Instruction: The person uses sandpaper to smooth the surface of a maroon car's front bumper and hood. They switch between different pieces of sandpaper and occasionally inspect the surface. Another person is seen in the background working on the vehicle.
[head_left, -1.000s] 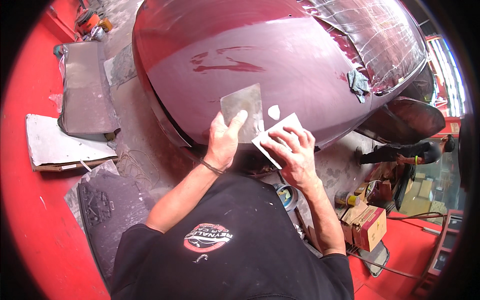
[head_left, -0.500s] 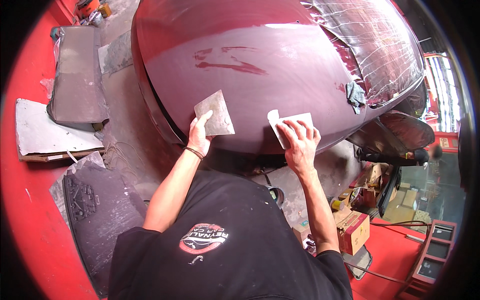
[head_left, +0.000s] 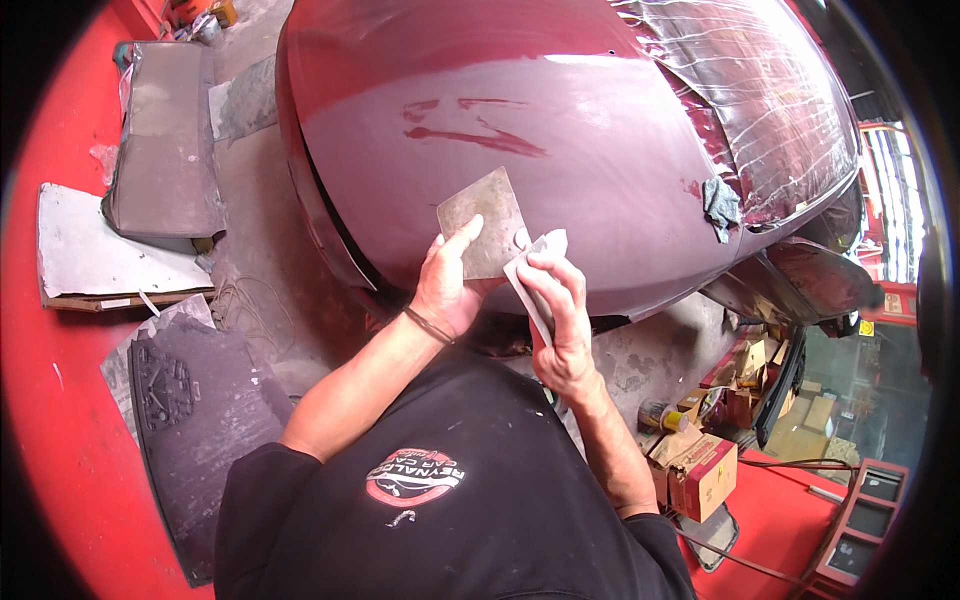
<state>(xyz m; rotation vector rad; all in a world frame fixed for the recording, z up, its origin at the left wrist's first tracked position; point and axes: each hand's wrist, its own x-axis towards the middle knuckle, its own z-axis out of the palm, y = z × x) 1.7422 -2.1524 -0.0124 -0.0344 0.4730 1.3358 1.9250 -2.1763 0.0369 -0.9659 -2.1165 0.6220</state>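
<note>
My left hand (head_left: 446, 290) is closed on a square, greyish-tan flat plate (head_left: 482, 222), its thumb lying over the top face. A small pale dab (head_left: 522, 239) sits at the plate's right edge. In my right hand (head_left: 566, 335) is a thin, light-grey spreader (head_left: 530, 293), gripped by the fingers and tilted close against the plate's lower right corner. Whitish paste (head_left: 550, 243) clings to its upper end. Both hands are held above the near edge of a maroon car hood (head_left: 610, 190), whose surface is dull, with darker red smears in the middle.
A grey-blue rag (head_left: 720, 205) lies on the hood's right side, beside the plastic-covered windshield (head_left: 760, 90). Dusty panels (head_left: 165, 140) lean along the left wall. Cardboard boxes (head_left: 705, 475) and a red rack (head_left: 860, 525) stand at lower right.
My right hand has moved left with the spreader, turning it more upright beside the plate. My left hand and the plate have shifted right, so the two are now close together.
</note>
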